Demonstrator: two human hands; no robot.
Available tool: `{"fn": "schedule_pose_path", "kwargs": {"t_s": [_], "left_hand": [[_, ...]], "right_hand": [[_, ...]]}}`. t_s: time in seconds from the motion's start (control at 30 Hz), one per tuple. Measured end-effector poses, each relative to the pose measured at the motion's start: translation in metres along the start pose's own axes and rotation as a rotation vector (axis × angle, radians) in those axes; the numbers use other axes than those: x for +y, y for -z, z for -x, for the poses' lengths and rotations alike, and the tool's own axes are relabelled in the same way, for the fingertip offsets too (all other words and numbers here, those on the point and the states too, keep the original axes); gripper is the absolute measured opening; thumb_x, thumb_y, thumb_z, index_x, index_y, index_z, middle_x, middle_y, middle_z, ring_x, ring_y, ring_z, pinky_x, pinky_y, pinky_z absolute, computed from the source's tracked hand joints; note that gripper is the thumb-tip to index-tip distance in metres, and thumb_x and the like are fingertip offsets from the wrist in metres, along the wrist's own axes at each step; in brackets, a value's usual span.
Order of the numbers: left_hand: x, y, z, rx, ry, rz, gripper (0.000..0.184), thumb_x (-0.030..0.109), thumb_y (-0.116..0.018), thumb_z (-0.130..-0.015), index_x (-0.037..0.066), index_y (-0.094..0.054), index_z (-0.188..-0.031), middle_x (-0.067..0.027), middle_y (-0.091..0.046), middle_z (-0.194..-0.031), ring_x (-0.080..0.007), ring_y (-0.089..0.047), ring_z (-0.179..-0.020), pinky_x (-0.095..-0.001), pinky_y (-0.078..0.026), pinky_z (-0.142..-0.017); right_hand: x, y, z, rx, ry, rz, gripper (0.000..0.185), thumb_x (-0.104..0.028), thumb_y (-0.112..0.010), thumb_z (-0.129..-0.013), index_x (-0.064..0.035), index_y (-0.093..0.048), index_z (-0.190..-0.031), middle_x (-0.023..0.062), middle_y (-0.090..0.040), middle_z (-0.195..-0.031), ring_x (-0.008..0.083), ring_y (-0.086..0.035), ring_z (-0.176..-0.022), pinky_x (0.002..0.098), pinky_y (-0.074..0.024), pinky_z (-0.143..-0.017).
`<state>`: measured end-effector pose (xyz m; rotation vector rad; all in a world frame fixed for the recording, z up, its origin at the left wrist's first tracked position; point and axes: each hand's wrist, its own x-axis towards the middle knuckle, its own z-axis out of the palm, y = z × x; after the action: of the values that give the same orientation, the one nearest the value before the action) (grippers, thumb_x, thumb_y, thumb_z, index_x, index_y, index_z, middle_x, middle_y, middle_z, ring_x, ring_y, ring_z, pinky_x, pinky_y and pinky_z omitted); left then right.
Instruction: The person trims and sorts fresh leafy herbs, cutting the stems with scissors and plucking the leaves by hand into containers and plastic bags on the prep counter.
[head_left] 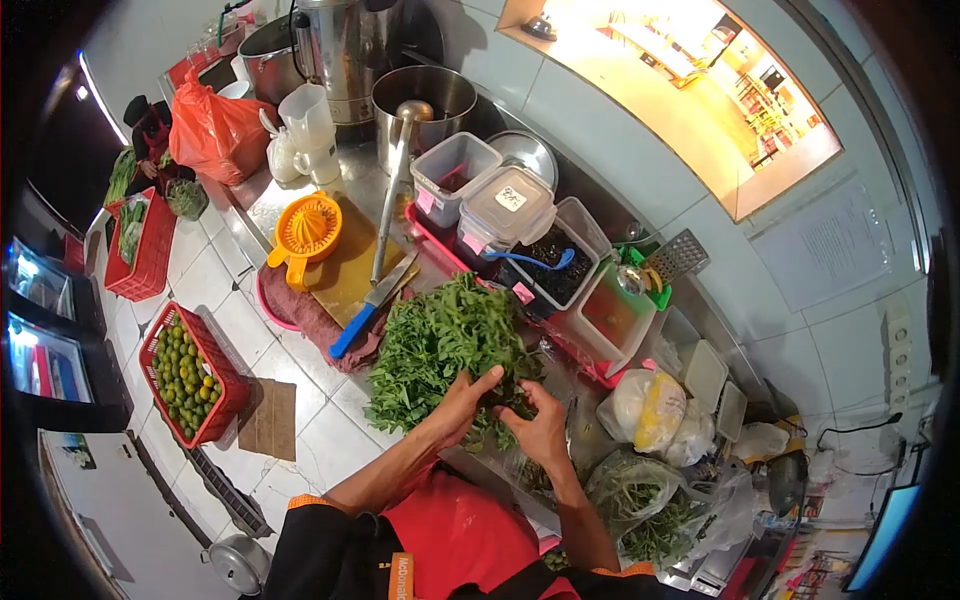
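I'm looking down at a big heap of green leafy herbs near the middle of the stainless-steel desk, right in front of the person, presumably so both arms can reach it without stretching. The left hand is at its near edge, partly curled with the thumb extended; its fingertips are lost among the leaves, so I can't tell what it grips. Just to the right, the right hand is half closed, thumb and forefinger curving toward each other at the greens; whether they pinch a sprig, I can't tell either. The two face each other, which I'd say suits fine two-handed work on thin stems.

Left of the heap I see a blue-handled metal knife with its handle toward the near side, likely laid for easy picking up. Behind it, a yellow-brown rectangular cutting board carries part of an orange plastic citrus juicer. On the right, a clear plastic bag of more greens sits near the person's arm, and I'd guess that keeps loose leaves together.
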<state>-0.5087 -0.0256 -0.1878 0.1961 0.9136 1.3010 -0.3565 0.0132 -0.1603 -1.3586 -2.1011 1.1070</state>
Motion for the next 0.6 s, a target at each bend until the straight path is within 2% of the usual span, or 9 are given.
{"fn": "schedule_pose_path", "kwargs": {"t_s": [0.13, 0.2, 0.23, 0.27, 0.33, 0.37, 0.43, 0.5, 0.6], "left_hand": [[0.008, 0.003, 0.007, -0.001, -0.023, 0.032, 0.078, 0.040, -0.066, -0.087, -0.008, -0.028, -0.136, -0.0160, -0.045, -0.130, -0.0219, -0.042, -0.122, -0.0350, -0.033, -0.102], [0.004, 0.011, 0.000, -0.158, 0.096, 0.146, 0.070, 0.038, -0.061, -0.090, -0.005, -0.032, -0.137, -0.0122, -0.041, -0.139, -0.0223, -0.040, -0.126, -0.0351, -0.032, -0.104], [0.002, 0.010, -0.004, -0.038, 0.207, 0.175, 0.055, 0.035, -0.056, -0.094, 0.000, -0.041, -0.134, -0.0082, -0.047, -0.136, -0.0206, -0.048, -0.119, -0.0339, -0.037, -0.100], [0.000, 0.010, -0.007, -0.036, 0.208, 0.177, 0.055, 0.035, -0.056, -0.094, 0.000, -0.041, -0.134, -0.0082, -0.047, -0.136, -0.0206, -0.048, -0.119, -0.0339, -0.037, -0.100], [0.003, 0.005, -0.011, -0.209, 0.139, 0.205, 0.043, 0.033, -0.051, -0.096, 0.003, -0.050, -0.127, -0.0072, -0.059, -0.121, -0.0184, -0.056, -0.108, -0.0333, -0.044, -0.094], [0.004, 0.002, -0.011, -0.118, 0.158, 0.142, 0.036, 0.031, -0.050, -0.097, 0.003, -0.057, -0.119, -0.0062, -0.065, -0.109, -0.0172, -0.061, -0.098, -0.0334, -0.048, -0.089], [-0.002, 0.004, -0.014, -0.109, 0.123, 0.109, 0.036, 0.031, -0.050, -0.097, 0.002, -0.059, -0.117, -0.0067, -0.065, -0.107, -0.0170, -0.061, -0.098, -0.0326, -0.048, -0.088], [-0.005, 0.005, -0.015, -0.087, 0.093, 0.062, 0.036, 0.032, -0.052, -0.096, 0.001, -0.061, -0.114, -0.0074, -0.064, -0.108, -0.0158, -0.060, -0.098, -0.0305, -0.047, -0.086], [-0.005, -0.001, -0.012, -0.046, 0.041, 0.004, 0.036, 0.032, -0.054, -0.095, 0.001, -0.061, -0.114, -0.0065, -0.063, -0.110, -0.0147, -0.058, -0.098, -0.0299, -0.046, -0.085]], "right_hand": [[0.013, 0.006, -0.004, -0.070, -0.072, -0.314, 0.034, -0.013, -0.072, -0.082, 0.0018, -0.059, -0.109, 0.0011, -0.061, -0.093, 0.0083, -0.055, -0.081, 0.0260, -0.0456, -0.070], [0.017, 0.008, -0.003, -0.213, -0.166, -0.805, 0.032, -0.010, -0.069, -0.084, 0.0024, -0.058, -0.111, 0.0008, -0.061, -0.094, 0.0074, -0.055, -0.082, 0.0255, -0.0457, -0.070], [0.019, 0.007, -0.003, -0.214, -0.168, -0.804, 0.032, -0.010, -0.069, -0.084, 0.0024, -0.058, -0.111, 0.0008, -0.061, -0.094, 0.0074, -0.055, -0.082, 0.0255, -0.0457, -0.070], [0.021, 0.006, -0.001, -0.234, -0.178, -0.804, 0.029, -0.009, -0.066, -0.086, 0.0018, -0.059, -0.111, 0.0000, -0.061, -0.094, 0.0065, -0.055, -0.083, 0.0248, -0.0454, -0.071], [0.018, 0.006, -0.001, -0.254, -0.188, -0.801, 0.026, -0.008, -0.064, -0.088, 0.0012, -0.059, -0.111, -0.0008, -0.060, -0.094, 0.0056, -0.054, -0.085, 0.0241, -0.0451, -0.073], [0.015, 0.005, 0.002, -0.132, -0.176, -0.568, 0.026, -0.010, -0.065, -0.087, 0.0011, -0.060, -0.110, 0.0033, -0.062, -0.096, 0.0105, -0.057, -0.087, 0.0259, -0.0451, -0.077], [0.012, 0.007, 0.004, -0.012, -0.165, -0.334, 0.026, -0.012, -0.066, -0.086, 0.0010, -0.061, -0.108, 0.0073, -0.063, -0.097, 0.0154, -0.059, -0.089, 0.0277, -0.0451, -0.081], [0.012, 0.011, 0.003, 0.161, 0.175, -0.047, 0.032, -0.014, -0.069, -0.082, -0.0017, -0.062, -0.111, 0.0113, -0.062, -0.098, 0.0253, -0.061, -0.090, 0.0334, -0.0466, -0.081], [-0.024, 0.012, 0.007, 0.140, 0.296, 0.201, 0.034, -0.012, -0.072, -0.078, -0.0008, -0.063, -0.108, 0.0150, -0.062, -0.097, 0.0281, -0.061, -0.092, 0.0327, -0.0475, -0.080]]}}
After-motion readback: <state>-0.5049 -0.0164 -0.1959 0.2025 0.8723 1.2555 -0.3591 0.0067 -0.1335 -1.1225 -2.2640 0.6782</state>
